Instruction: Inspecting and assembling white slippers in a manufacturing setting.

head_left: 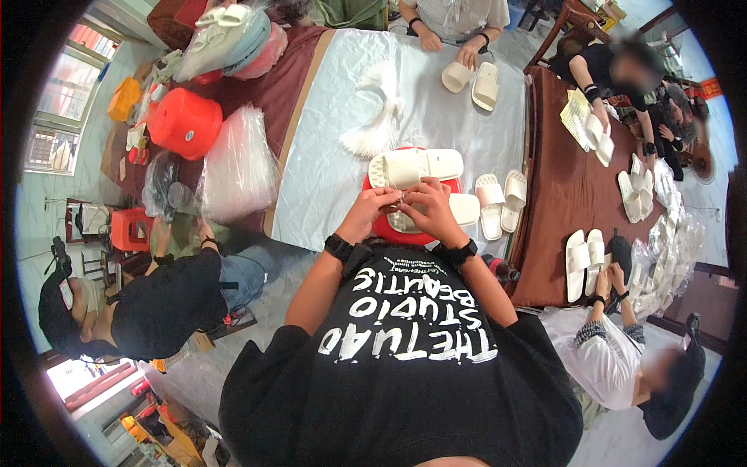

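Observation:
Close together in front of my chest, my left hand and my right hand meet at their fingertips. Both are closed in a pinch on a tiny pale piece, too small to name. Under and just beyond them, cream slippers lie on a round red support. Another cream slipper shows beside my right hand, partly covered by it. Beyond the support, a bundle of thin white strands, tied at its middle, rests on the plastic-covered table.
To the right stand a cream pair of slippers and a brown-covered table with more slippers and clear bags. A person across handles slippers. On the left are a red bucket and stacked plastic bags. Other people work on both sides.

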`<state>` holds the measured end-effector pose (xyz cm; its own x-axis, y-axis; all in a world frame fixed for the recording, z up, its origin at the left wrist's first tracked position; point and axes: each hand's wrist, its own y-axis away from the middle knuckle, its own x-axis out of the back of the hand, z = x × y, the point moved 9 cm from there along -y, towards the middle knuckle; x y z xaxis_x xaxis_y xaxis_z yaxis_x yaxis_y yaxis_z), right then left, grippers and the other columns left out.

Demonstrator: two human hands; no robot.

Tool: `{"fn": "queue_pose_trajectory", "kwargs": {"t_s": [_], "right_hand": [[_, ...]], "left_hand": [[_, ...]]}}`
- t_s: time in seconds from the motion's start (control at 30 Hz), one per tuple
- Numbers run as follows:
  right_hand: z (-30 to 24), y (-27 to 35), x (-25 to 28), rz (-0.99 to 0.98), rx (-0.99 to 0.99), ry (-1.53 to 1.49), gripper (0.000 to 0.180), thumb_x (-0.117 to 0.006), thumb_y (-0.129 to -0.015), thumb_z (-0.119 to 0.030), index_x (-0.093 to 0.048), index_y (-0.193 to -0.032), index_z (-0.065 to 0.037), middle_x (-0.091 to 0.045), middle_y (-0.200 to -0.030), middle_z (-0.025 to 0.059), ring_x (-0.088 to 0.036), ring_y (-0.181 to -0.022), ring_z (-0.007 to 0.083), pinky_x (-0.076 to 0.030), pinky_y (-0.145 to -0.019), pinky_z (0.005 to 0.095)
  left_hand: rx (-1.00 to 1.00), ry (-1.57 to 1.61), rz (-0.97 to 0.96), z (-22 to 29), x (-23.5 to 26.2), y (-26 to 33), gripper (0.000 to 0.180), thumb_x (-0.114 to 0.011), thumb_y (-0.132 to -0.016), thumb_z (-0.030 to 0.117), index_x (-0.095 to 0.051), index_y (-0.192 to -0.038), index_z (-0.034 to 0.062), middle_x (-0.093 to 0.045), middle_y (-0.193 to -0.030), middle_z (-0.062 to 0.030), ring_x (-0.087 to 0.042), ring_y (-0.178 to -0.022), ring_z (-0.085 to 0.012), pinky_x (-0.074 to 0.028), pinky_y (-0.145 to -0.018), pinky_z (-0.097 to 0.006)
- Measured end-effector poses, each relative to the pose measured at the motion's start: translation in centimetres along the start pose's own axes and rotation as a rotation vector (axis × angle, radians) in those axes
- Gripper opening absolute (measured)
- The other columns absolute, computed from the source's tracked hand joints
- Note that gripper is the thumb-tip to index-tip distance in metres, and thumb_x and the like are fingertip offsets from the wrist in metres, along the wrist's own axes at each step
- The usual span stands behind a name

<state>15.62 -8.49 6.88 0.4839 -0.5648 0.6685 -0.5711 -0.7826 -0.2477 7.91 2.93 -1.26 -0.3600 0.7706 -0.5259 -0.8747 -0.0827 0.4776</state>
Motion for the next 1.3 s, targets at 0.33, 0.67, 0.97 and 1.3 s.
{"fn": "queue_pose_trajectory", "kwargs": {"t_s": [0.33,0.67,0.97,1.3], "right_hand": [[0.6,0.0,-0.1,-0.031,-0.028,-0.05,0.013,-0.079,-0.083,-0.029,-0.078,-0.09,-0.018,-0.071,-0.105,-0.0024,-0.053,-0.12,0.0311,-0.032,-0.101,0.047],[1.4,-0.2,0.0,0.003,-0.056,-0.184,0.016,-0.085,-0.076,-0.024,-0.077,-0.084,-0.013,-0.07,-0.099,-0.002,-0.056,-0.114,0.0261,-0.036,-0.099,0.0422],[2.5,-0.2,-0.1,-0.02,-0.147,-0.255,0.017,-0.087,-0.072,-0.022,-0.075,-0.076,-0.01,-0.069,-0.092,-0.002,-0.058,-0.107,0.0237,-0.041,-0.096,0.0413],[2.0,0.0,0.0,0.003,-0.064,-0.166,0.02,-0.087,-0.069,-0.025,-0.074,-0.076,-0.012,-0.069,-0.094,-0.0023,-0.058,-0.109,0.0238,-0.039,-0.097,0.0418]], "left_hand": [[-0.023,-0.09,-0.05,0.0,-0.3,0.0,0.019,-0.062,-0.101,0.02,-0.068,-0.102,0.002,-0.07,-0.1,-0.0045,-0.067,-0.094,-0.0139,-0.051,-0.092,-0.03],[-0.016,-0.138,-0.015,-0.2,0.2,-0.4,0.017,-0.065,-0.099,0.017,-0.069,-0.101,0.0005,-0.071,-0.099,-0.005,-0.067,-0.093,-0.0133,-0.052,-0.087,-0.027],[-0.012,-0.218,0.006,0.0,0.1,-0.1,0.018,-0.069,-0.097,0.018,-0.071,-0.102,0.0008,-0.071,-0.097,-0.0027,-0.066,-0.09,-0.0105,-0.05,-0.084,-0.025],[-0.058,-0.321,0.013,0.3,-0.4,-0.3,0.021,-0.071,-0.095,0.02,-0.074,-0.1,0.0004,-0.072,-0.093,-0.0017,-0.065,-0.085,-0.0086,-0.05,-0.079,-0.022]]}}
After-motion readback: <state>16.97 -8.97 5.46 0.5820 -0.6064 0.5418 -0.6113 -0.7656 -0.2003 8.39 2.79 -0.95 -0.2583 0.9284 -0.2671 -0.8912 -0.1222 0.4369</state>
